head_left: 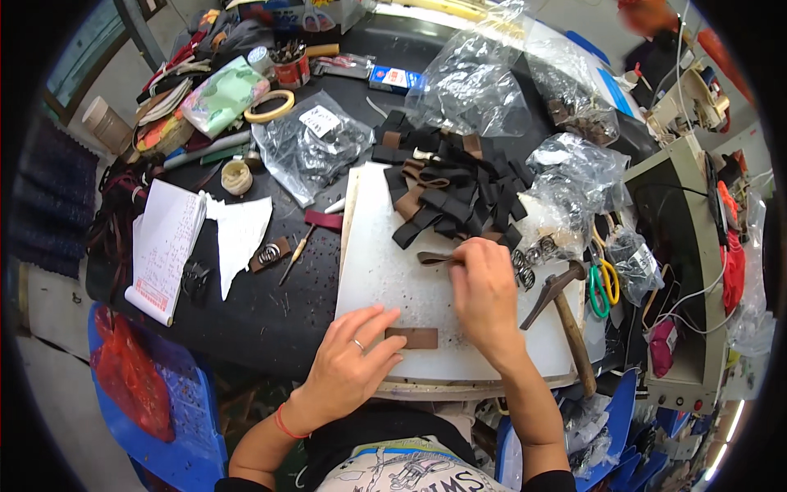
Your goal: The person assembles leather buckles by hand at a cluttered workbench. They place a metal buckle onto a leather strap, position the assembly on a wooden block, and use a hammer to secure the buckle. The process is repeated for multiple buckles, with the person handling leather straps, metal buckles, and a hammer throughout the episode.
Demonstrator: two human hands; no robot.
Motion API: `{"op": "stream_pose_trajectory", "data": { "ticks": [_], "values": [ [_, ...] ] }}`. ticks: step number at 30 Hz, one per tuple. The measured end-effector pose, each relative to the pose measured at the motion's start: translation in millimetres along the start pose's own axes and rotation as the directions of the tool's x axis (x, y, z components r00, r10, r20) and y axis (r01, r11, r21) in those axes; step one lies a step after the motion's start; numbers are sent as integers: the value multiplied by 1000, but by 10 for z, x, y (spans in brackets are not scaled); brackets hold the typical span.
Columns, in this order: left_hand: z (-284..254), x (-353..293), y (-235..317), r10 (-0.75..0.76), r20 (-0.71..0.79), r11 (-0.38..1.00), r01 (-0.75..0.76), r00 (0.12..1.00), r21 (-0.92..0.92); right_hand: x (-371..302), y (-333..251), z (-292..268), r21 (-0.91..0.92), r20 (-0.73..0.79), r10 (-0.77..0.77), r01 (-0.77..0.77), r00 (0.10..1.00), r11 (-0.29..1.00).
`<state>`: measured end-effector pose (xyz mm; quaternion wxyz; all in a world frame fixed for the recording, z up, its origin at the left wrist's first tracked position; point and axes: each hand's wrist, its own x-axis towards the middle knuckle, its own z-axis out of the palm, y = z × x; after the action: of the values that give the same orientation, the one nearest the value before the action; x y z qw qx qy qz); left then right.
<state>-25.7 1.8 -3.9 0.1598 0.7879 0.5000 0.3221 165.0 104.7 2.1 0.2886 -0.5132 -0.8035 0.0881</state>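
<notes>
My right hand (488,287) pinches a folded brown strip (433,257), leather-like, whose looped end sticks out to the left of the fingers. Nearer to me, a flat brown rectangular piece (416,338) lies on the pale work board (373,246). My left hand (348,353) rests beside its left end with fingers spread, the fingertips at or just over that end. Beyond the right hand is a heap of black and brown folded strips (451,193). Dark metal rings (523,269) sit just right of the right hand.
A hammer (572,344) lies on the board's right side, near green-handled scissors (598,291). Clear plastic bags (475,86) stand behind the heap. To the left are a notebook (168,238), torn white paper (242,238), an awl-like tool (297,254) and a tape roll (269,107).
</notes>
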Motion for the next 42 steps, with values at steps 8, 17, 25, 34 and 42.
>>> {"op": "stream_pose_trajectory", "data": {
  "ticks": [8, 17, 25, 34, 42],
  "values": [
    [-73, -123, -97, -96, -149, 981, 68, 984, -183, -419, -265, -349, 509, 393, 262, -445, 882, 736],
    [41, -62, -137, -9, -115, 996, -1, 993, -84, -473, -325, -180, 430, 383, 205, -370, 901, 823],
    [4, -57, -124, 2, -55, 1000, -3, 999, -21, -666, -125, -242, 321, 176, -178, 114, 968, 940],
    [59, -102, -156, 8, -58, 1000, -9, 998, -6, -732, -76, -185, 250, 198, -224, 172, 954, 953],
    [62, -95, -165, 19, -119, 997, -28, 993, -75, -553, 125, -367, 22, 89, 255, -258, 963, 966]
  ]
}}
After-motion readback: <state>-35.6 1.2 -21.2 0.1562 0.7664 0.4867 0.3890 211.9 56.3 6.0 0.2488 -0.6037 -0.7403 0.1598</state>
